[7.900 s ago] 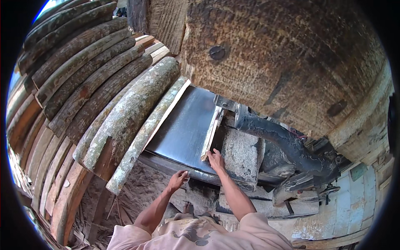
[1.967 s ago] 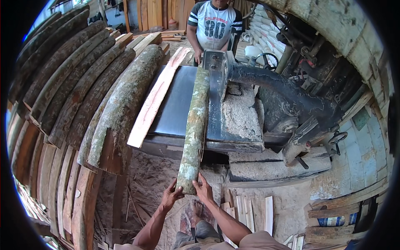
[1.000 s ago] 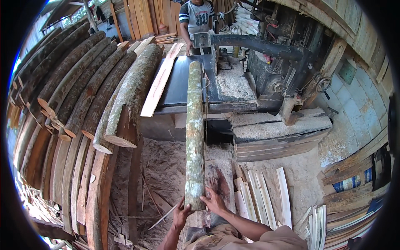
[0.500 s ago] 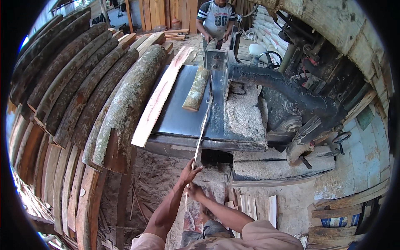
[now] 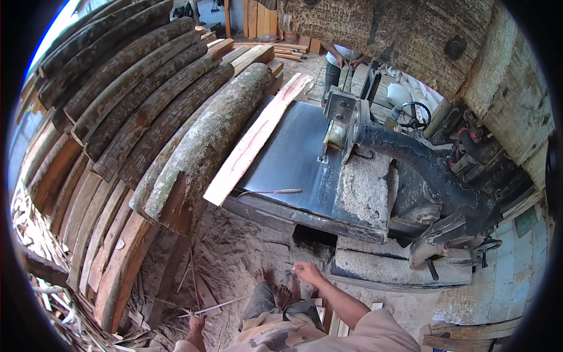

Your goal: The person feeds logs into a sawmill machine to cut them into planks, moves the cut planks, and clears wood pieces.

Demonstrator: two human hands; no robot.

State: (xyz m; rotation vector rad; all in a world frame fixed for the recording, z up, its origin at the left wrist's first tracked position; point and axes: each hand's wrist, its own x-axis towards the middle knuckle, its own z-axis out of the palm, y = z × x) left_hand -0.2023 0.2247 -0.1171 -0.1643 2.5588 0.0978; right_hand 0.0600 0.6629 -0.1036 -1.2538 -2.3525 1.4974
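My left hand (image 5: 196, 325), low at the lower left, is closed on a thin wooden strip (image 5: 223, 304) above the littered floor. My right hand (image 5: 308, 274) is closed in front of the machine, with what looks like a small sliver at its fingertips, too small to name surely. Beyond it stands a saw machine with a steel table (image 5: 281, 152). A bark-covered piece (image 5: 335, 138) lies mostly hidden at the guide block (image 5: 340, 105). A pale board (image 5: 252, 146) rests along the table's left side, and a thin sliver (image 5: 275, 191) lies at the near edge.
Stacked logs and slabs (image 5: 146, 111) fill the left side. A co-worker (image 5: 333, 64) stands behind the machine, hands near the guide. The dark machine arm (image 5: 428, 170) extends right. Rough overhead timber (image 5: 399, 26) hangs at top right. My bare feet stand among wood scraps.
My hands have separated, the left dropping down and left with a strip. The long strip over the table's front edge is gone. The bark-covered piece has moved farther into the guide.
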